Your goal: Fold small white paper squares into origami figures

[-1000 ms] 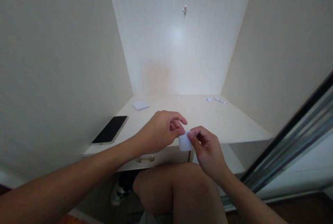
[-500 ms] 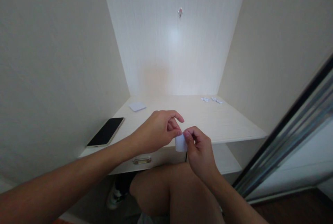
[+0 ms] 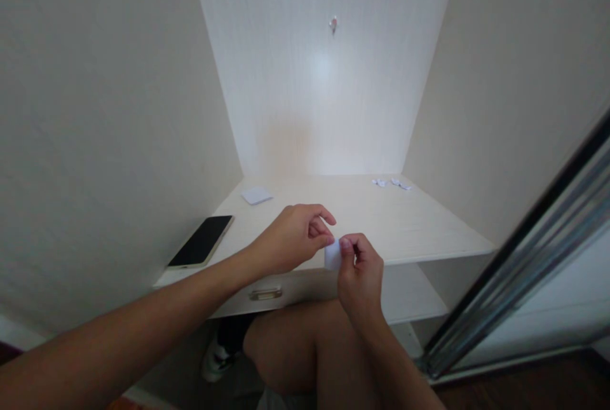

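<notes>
A small white piece of paper (image 3: 332, 256) is pinched between both my hands, just in front of the shelf's front edge. My left hand (image 3: 295, 237) grips its left side with thumb and fingertips. My right hand (image 3: 361, 270) holds its right side, fingers curled and knuckles toward me. Both hands hover above my bare knee (image 3: 305, 346).
A pale wooden shelf (image 3: 410, 225) sits in a white alcove, with a drawer and metal handle (image 3: 265, 293) below. A dark phone (image 3: 202, 241) lies at the left, a white paper square (image 3: 256, 194) behind it. Small folded paper bits (image 3: 391, 183) lie at the back right. A sliding door frame (image 3: 524, 257) stands at the right.
My right hand has turned so its back faces me and covers more of the paper. The visible part of the paper has become smaller. The left hand has barely moved.
</notes>
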Demonstrator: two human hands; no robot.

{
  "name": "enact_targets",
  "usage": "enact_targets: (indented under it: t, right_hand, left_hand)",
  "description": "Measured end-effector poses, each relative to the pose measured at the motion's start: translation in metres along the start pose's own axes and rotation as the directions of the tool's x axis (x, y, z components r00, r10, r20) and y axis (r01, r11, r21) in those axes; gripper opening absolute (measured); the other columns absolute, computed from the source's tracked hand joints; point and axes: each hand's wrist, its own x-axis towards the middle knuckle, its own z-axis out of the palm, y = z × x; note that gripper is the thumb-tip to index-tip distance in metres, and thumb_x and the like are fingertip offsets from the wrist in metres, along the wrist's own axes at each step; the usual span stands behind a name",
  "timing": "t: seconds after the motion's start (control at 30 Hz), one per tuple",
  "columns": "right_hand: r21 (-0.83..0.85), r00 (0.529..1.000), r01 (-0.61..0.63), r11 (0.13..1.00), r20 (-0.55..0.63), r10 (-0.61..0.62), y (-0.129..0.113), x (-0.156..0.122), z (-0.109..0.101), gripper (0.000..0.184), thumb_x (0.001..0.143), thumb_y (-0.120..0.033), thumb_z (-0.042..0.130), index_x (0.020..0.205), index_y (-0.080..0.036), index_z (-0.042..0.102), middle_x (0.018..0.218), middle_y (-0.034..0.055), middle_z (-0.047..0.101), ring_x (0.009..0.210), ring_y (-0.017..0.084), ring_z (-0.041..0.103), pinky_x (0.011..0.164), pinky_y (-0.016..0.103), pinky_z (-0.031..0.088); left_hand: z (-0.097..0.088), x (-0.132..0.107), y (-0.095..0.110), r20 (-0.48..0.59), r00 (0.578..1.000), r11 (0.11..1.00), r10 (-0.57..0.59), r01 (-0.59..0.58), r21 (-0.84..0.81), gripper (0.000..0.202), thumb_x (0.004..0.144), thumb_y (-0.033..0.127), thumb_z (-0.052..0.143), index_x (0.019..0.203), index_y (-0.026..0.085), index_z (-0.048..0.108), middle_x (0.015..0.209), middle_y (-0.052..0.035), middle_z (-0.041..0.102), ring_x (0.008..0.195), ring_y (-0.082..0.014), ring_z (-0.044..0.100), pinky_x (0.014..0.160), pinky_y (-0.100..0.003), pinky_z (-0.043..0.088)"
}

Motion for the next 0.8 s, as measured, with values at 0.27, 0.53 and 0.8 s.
enact_targets:
  t: [0.27,0.53,0.8]
  right_hand:
    - [-0.052,0.998,-0.036,0.998,-0.060,0.032,0.007,-0.008,0.005,0.031,0.099,-0.037,0.047,0.076,-0.020,0.058,0.067,-0.0002,0.060,0.064,0.017,0.054,0.061,0.028,0.036]
    - [-0.021,0.999,-0.019,1.000,-0.047,0.018,0.013,-0.009,0.004,0.031,0.101,-0.038,0.046,0.079,-0.020,0.058,0.071,-0.0004,0.059,0.066,0.017,0.053,0.063,0.028,0.038]
    - [0.030,0.995,0.007,1.000,-0.097,-0.004,0.010,-0.010,0.006,0.032,0.102,-0.040,0.044,0.080,-0.020,0.056,0.072,-0.0008,0.056,0.068,0.017,0.052,0.065,0.029,0.039]
  left_hand:
    - [0.019,-0.009,-0.018,-0.072,0.997,0.995,-0.040,0.033,-0.097,0.016,0.080,0.022,0.072,0.095,0.017,0.072,0.079,-0.0045,0.077,0.071,-0.0181,0.072,0.066,-0.028,0.057]
    - [0.020,-0.006,-0.020,-0.050,0.999,0.990,-0.019,0.012,-0.143,0.028,0.080,0.022,0.072,0.107,0.016,0.068,0.080,-0.0041,0.078,0.073,-0.0188,0.073,0.069,-0.030,0.057]
    - [0.030,-0.017,-0.012,-0.167,0.981,0.994,0.096,-0.102,-0.029,0.031,0.087,0.018,0.066,0.118,0.018,0.066,0.081,-0.0015,0.074,0.077,-0.0167,0.070,0.078,-0.030,0.055]
